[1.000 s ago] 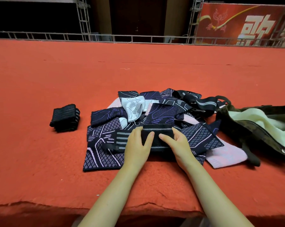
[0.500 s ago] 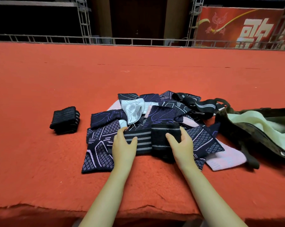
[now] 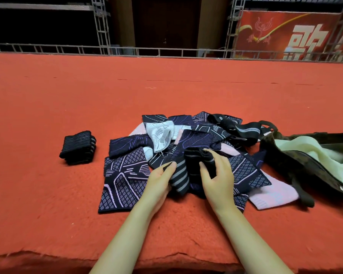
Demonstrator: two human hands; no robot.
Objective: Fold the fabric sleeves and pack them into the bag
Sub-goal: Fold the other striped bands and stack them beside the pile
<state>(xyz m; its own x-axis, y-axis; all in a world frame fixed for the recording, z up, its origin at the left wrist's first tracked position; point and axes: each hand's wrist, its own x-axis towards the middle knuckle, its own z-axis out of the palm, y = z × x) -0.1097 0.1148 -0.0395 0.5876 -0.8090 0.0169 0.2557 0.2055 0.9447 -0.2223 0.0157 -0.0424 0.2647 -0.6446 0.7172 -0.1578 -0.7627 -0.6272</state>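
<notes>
A black sleeve with grey stripes (image 3: 183,175) lies doubled over on top of a pile of navy, pink and white patterned sleeves (image 3: 127,175). My left hand (image 3: 160,180) holds its striped left end from below. My right hand (image 3: 218,175) grips the folded black part, thumb on the near side and fingers over the top. A folded black striped sleeve (image 3: 78,147) sits apart on the left. The dark camouflage bag (image 3: 297,153) with pale green lining lies open at the right.
Everything rests on a red carpeted table (image 3: 48,194) whose near edge runs just below my forearms. Black straps (image 3: 243,131) lie at the back of the pile near the bag. A metal truss rail (image 3: 166,51) and a red banner stand beyond the far edge.
The striped sleeve lay stretched flat under both hands; my right hand has folded its right end over to the left, and my left hand has slid under the striped end.
</notes>
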